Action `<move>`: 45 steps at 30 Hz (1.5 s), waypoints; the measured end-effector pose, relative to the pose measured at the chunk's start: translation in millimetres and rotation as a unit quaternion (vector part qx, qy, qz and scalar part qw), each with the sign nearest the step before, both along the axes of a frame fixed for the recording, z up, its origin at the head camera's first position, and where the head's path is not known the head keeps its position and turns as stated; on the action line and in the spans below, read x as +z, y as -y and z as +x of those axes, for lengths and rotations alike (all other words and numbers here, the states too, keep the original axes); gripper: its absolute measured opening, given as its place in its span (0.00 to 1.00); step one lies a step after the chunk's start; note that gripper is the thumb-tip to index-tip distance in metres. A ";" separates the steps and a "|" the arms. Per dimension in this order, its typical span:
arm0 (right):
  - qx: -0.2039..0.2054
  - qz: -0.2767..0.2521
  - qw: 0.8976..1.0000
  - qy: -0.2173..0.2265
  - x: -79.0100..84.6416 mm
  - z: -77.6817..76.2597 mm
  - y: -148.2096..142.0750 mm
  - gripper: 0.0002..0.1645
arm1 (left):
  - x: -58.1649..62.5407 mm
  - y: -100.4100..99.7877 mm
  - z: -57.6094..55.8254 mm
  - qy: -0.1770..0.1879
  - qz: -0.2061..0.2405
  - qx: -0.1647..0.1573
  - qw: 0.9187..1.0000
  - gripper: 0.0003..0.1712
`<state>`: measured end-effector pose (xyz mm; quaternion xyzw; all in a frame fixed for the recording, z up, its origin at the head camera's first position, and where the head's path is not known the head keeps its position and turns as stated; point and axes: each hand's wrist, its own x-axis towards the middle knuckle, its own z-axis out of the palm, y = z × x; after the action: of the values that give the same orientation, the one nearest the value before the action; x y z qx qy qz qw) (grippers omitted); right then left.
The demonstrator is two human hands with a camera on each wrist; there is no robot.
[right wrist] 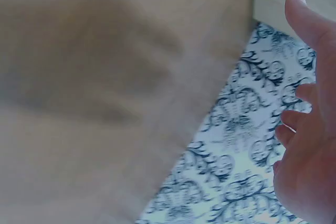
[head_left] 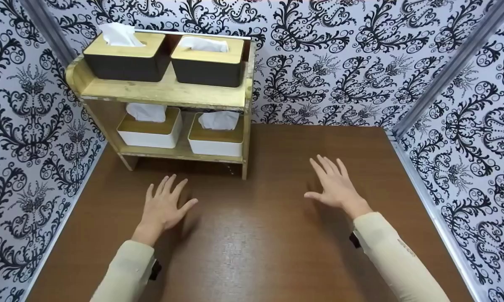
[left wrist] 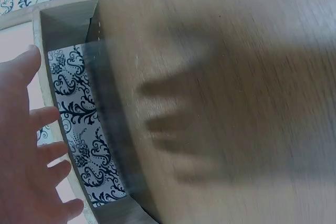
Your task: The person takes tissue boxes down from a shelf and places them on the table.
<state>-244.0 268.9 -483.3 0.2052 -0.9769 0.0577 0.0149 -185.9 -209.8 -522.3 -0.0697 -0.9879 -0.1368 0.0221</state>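
Hovering over the brown wood-grain worktop (head_left: 243, 218), the person's left hand (head_left: 163, 208) and right hand (head_left: 336, 188) are empty, each grip released, fingers spread. Near the left stands a pale two-tier wooden shelf (head_left: 164, 91), bearing two black wooden-lidded tissue boxes (head_left: 124, 67) above two white brown-lidded tissue boxes (head_left: 148, 139), their backs hidden. Wrist views crop both hands.
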 end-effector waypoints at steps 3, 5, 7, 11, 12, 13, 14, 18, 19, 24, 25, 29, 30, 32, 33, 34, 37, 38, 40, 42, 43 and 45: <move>0.013 0.006 1.000 -0.004 15.4 -5.2 11.4 0.63 | 1.2 -1.2 2.1 0.001 0.004 -0.001 1.000 0.45; 0.023 0.006 1.000 -0.008 26.2 -9.1 19.1 0.62 | 1.9 -3.1 2.9 0.002 0.011 -0.002 1.000 0.45; 0.032 0.009 0.999 -0.015 36.1 -13.4 26.6 0.62 | 2.9 -5.4 3.8 0.003 0.021 -0.002 1.000 0.44; 0.048 0.010 0.998 -0.031 55.5 -21.4 41.7 0.63 | 3.7 -10.2 5.8 -0.003 0.034 -0.005 0.999 0.42; 0.051 0.013 0.998 -0.034 60.3 -23.4 45.7 0.64 | 3.6 -11.1 6.2 -0.004 0.036 -0.006 0.999 0.42; 0.053 0.014 0.998 -0.037 65.2 -25.6 49.7 0.64 | 3.1 -11.8 6.4 -0.005 0.037 -0.006 0.999 0.41; 0.056 0.015 0.998 -0.040 70.3 -27.7 53.7 0.64 | 2.7 -12.5 6.6 -0.007 0.039 -0.007 0.999 0.41; 0.064 0.024 0.996 -0.051 91.9 -36.6 70.1 0.66 | 1.5 -15.5 6.9 -0.006 0.042 -0.009 0.999 0.39; 0.065 0.026 0.996 -0.054 97.6 -38.8 74.4 0.67 | 1.3 -16.3 7.0 -0.006 0.043 -0.009 0.999 0.39; 0.061 0.034 0.995 -0.069 126.8 -49.9 98.0 0.69 | 0.4 -19.7 8.7 -0.003 0.048 -0.013 0.999 0.36; 0.060 0.034 0.995 -0.073 132.2 -51.9 102.9 0.70 | 0.0 -20.4 9.0 -0.002 0.049 -0.014 0.999 0.36; 0.059 0.020 0.995 -0.082 152.8 -59.7 121.2 0.72 | -2.3 -23.1 9.4 0.002 0.050 -0.016 0.999 0.37; 0.058 0.015 0.995 -0.084 157.7 -61.3 125.3 0.72 | -2.8 -23.8 9.4 0.003 0.051 -0.016 0.999 0.37; 0.061 0.007 0.994 -0.089 166.9 -65.1 133.7 0.72 | -3.7 -24.8 9.4 0.003 0.052 -0.017 0.998 0.37; 0.062 0.005 0.994 -0.092 171.1 -66.9 137.7 0.72 | -4.0 -25.4 9.3 0.003 0.052 -0.017 0.998 0.37; 0.064 0.002 0.993 -0.095 174.9 -68.3 141.6 0.72 | -4.3 -26.0 9.3 0.003 0.053 -0.017 0.998 0.37; 0.076 0.005 0.992 -0.105 183.7 -72.4 153.5 0.72 | -5.0 -27.9 9.1 0.001 0.056 -0.019 0.998 0.36; 0.081 0.008 0.991 -0.109 185.8 -73.6 157.1 0.71 | -5.2 -28.5 9.1 0.000 0.057 -0.020 0.998 0.36; 0.091 0.014 0.989 -0.114 188.9 -76.1 163.6 0.70 | -5.4 -29.5 9.1 -0.002 0.060 -0.022 0.998 0.36; 0.103 0.020 0.987 -0.119 190.7 -79.5 168.3 0.69 | -5.9 -30.2 9.2 -0.002 0.062 -0.024 0.998 0.36; 0.109 0.019 0.987 -0.119 191.3 -81.4 169.7 0.68 | -6.5 -30.4 9.1 0.000 0.061 -0.024 0.998 0.36; 0.121 0.013 0.985 -0.120 192.1 -86.0 170.3 0.66 | -7.7 -31.0 8.9 0.000 0.059 -0.024 0.998 0.36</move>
<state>-330.0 98.6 -291.2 0.3277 -0.9365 0.0217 0.1227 -177.1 -178.8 -529.9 -0.0919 -0.9763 -0.1949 0.0228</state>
